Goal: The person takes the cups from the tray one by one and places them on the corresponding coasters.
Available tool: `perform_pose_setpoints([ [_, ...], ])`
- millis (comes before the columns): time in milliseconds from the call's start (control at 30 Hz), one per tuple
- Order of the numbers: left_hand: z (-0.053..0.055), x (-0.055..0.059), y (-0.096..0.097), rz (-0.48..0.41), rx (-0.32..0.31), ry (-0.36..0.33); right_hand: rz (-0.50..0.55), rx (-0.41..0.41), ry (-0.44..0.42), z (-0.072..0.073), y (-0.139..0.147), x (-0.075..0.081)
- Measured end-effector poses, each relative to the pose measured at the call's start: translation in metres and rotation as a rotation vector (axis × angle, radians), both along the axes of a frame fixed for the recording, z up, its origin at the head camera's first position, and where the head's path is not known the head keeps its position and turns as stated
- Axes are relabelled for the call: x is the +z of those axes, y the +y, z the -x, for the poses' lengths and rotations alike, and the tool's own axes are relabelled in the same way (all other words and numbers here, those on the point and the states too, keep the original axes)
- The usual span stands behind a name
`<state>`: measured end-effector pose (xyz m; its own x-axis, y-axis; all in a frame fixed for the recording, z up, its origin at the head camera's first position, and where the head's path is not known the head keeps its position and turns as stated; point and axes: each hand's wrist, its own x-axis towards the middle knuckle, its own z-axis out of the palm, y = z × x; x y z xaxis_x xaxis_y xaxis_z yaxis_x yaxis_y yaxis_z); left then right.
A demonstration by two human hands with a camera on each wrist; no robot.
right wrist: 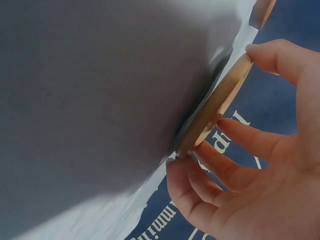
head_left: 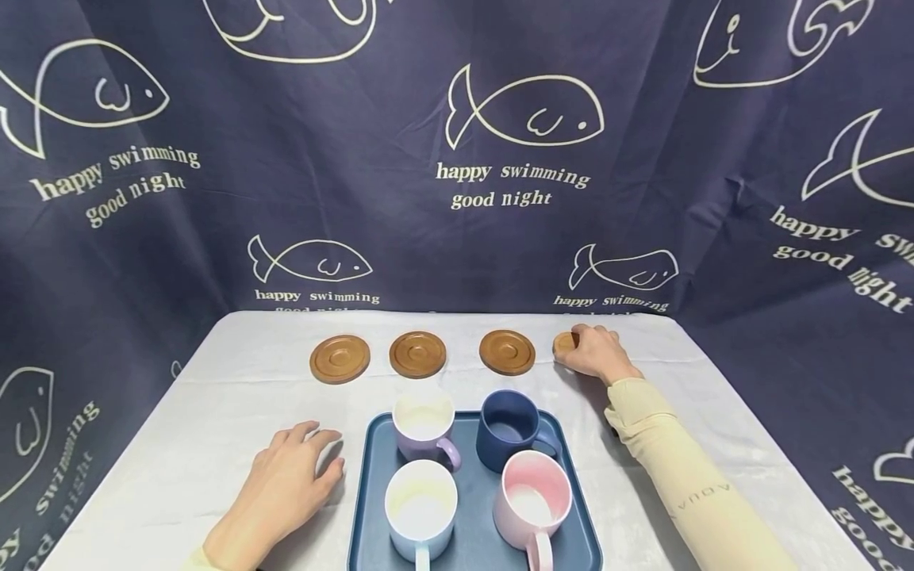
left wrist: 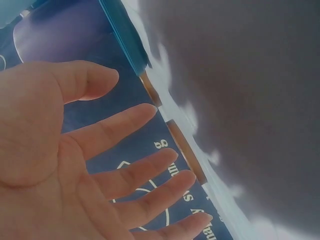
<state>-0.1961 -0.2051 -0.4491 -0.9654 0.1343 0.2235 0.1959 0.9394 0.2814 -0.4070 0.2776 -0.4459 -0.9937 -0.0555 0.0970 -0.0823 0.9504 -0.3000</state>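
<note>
Now, from the head view, the right hand [head_left: 600, 354] is at the right end of a row, its grip pinching a wooden coaster [head_left: 564, 342] that it partly hides. Three other coasters [head_left: 417, 354] lie flat to its left along the back of the white-covered bench [head_left: 236, 381]. The left hand [head_left: 286, 476] is beside the blue tray [head_left: 467, 515], fingers spread, holding nothing. On the tray stand four mugs: lilac [head_left: 421, 438], navy [head_left: 500, 446], pale blue [head_left: 421, 519] and pink [head_left: 520, 523]. As for room, I see a strip of cloth between the row and the tray, and more to the right of the tray. Behind the row the bench's back edge is near, with the patterned curtain [head_left: 521, 230] beyond it.

From the left wrist, the palm faces the camera and the fingers are well apart, just beside the tray's rim.

From the right wrist, the thumb meets one side of the coaster's rim and the fingers reach its face and opposite side. It looks light, stiff and hard to break, though smooth wood could slip; the rim seems the place to hold. I can't tell whether its underside fully rests on the cloth.
</note>
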Motion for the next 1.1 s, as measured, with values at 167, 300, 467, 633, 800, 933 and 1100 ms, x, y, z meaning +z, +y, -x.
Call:
perform_pose_setpoints([
  [167, -0.0010, -0.0003, 0.0005, -0.001, 0.002, 0.003, 0.002, 0.001, -0.018, 0.0015, -0.0001, -0.0023],
  [300, -0.0005, -0.0006, 0.0011, 0.003, 0.002, 0.006, -0.002, -0.001, -0.033, 0.0032, 0.0014, -0.0036],
  [467, 0.0001, -0.0007, 0.0015, 0.005, 0.004, -0.007, -0.016, 0.004, -0.054, 0.0046, 0.0013, -0.0056],
  [633, -0.0001, -0.0016, 0.0017, 0.006, 0.007, -0.027, -0.025, 0.011, -0.056, 0.0047, -0.0001, -0.0075],
  [800, -0.0002, -0.0013, 0.0013, 0.004, 0.006, -0.027, -0.030, 0.008, -0.065, 0.0052, -0.0013, -0.0071],
  [933, -0.0004, -0.0011, 0.0007, 0.002, 0.005, -0.016, -0.033, 0.004, -0.079, 0.0055, -0.0030, -0.0053],
  [1100, -0.0014, -0.0017, -0.0001, -0.001, 0.007, -0.007, -0.031, -0.007, -0.101, 0.0050, -0.0060, -0.0039],
])
